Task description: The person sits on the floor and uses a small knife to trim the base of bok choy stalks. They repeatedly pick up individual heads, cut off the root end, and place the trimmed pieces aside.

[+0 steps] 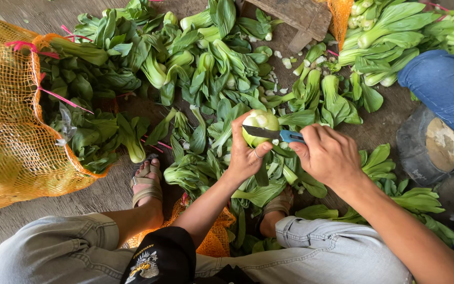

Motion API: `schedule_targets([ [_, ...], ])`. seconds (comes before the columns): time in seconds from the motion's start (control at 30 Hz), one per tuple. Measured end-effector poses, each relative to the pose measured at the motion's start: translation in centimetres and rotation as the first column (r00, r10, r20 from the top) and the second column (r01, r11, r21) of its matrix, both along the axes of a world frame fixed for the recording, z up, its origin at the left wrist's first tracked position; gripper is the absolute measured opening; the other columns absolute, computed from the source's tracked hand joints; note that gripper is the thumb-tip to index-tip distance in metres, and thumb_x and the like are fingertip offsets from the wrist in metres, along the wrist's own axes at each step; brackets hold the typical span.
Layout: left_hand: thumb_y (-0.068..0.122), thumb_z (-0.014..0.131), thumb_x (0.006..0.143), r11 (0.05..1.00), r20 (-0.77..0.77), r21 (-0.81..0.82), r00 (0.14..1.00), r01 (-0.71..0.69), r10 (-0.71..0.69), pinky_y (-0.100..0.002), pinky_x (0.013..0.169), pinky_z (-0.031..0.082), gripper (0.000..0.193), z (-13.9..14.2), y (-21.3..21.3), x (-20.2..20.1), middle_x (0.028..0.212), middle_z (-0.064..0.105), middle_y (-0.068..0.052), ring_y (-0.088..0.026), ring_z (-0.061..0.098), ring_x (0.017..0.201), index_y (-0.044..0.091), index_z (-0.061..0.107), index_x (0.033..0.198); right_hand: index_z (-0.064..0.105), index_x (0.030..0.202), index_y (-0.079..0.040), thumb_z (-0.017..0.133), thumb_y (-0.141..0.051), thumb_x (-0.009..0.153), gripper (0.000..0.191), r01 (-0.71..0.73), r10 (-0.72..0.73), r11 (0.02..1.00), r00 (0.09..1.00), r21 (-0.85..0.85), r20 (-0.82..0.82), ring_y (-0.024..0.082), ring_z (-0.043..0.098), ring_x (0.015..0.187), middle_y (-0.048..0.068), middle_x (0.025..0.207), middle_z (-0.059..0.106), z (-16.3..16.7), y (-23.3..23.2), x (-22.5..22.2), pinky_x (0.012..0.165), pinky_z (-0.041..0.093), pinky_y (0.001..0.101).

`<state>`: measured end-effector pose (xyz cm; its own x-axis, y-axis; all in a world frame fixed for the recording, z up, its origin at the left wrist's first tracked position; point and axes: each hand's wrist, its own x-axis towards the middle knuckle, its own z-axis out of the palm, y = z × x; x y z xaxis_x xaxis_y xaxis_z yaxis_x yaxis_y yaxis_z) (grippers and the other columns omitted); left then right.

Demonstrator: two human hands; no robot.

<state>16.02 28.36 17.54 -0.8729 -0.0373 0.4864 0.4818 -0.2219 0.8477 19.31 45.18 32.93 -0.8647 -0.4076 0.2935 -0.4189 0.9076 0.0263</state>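
Bok choy [260,123] sits butt-up in my left hand [245,155], fingers wrapped round the pale base and the thumb pressed on its near side – closed firmly on it, above the leaf pile between my knees. My right hand [328,155] is clenched on the blue handle of a knife [271,133], whose blade lies flat across the cut end of the stem.

I judge the head light and easy to lift, but not uniform: the white base looks stiff and crisp, likely to snap or bruise if squeezed hard, while the green leaves hanging under my palm are limp and would tear. Fresh-cut stem is probably wet and a bit slick, so the thick base, just below the blade line, seems the only sensible hold – fingers kept clear of the edge.

Outward from there, loose heads [206,73] cover the floor [390,118] ahead, with pale trimmings [285,60] scattered among them. An orange net sack [6,137] lies open on my left, leaves spilling from its mouth. A wooden block [300,16] stands at the top, more heads heaped to its right, and someone's blue-clad knee [442,84] shows at the right edge. My sandalled foot [147,184] rests among the leaves
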Motion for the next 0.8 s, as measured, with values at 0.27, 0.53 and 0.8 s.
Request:
schedule_targets([
  [0.27, 0.064, 0.068, 0.094, 0.993, 0.004, 0.059, 0.994, 0.106, -0.106, -0.035, 0.11, 0.049, 0.089, -1.2, -0.2, 0.0, 0.137, 0.053, -0.01, -0.02, 0.058, 0.125, 0.002, 0.037, 0.149, 0.054, 0.087, -0.005, 0.06, -0.043, 0.102, 0.041, -0.077, 0.08, 0.995, 0.995, 0.06, -0.062, 0.032, 0.068, 0.068, 0.011, 0.076, 0.063, -0.8, 1.2, -1.0, 0.058, 0.055, 0.0437],
  [0.53, 0.065, 0.07, 0.093, 0.9, 0.067, 0.268, 0.926, 0.343, -0.372, -0.033, 0.1, 0.051, 0.088, -1.1, -0.1, -0.7, 0.128, 0.06, -0.011, -0.019, 0.061, 0.113, 0.001, 0.042, 0.147, 0.055, 0.089, -0.004, 0.053, -0.043, 0.106, 0.042, -0.095, 0.101, 0.994, 0.988, 0.06, -0.12, 0.031, 0.066, 0.063, 0.011, 0.073, 0.062, -2.7, 3.2, -2.6, 0.056, 0.053, 0.0431],
  [0.8, 0.073, 0.07, 0.087, 0.737, -0.08, 0.236, 0.768, 0.634, -0.635, -0.035, 0.106, 0.053, 0.097, -0.1, -1.8, -0.6, 0.134, 0.062, -0.009, -0.018, 0.064, 0.12, 0.003, 0.043, 0.148, 0.064, 0.097, -0.005, 0.035, -0.04, 0.117, 0.05, 0.399, -0.398, 0.917, 0.917, 0.032, -0.021, 0.022, 0.052, 0.047, 0.007, 0.064, 0.056, -4.9, 8.4, -4.3, 0.052, 0.04, 0.0376],
])
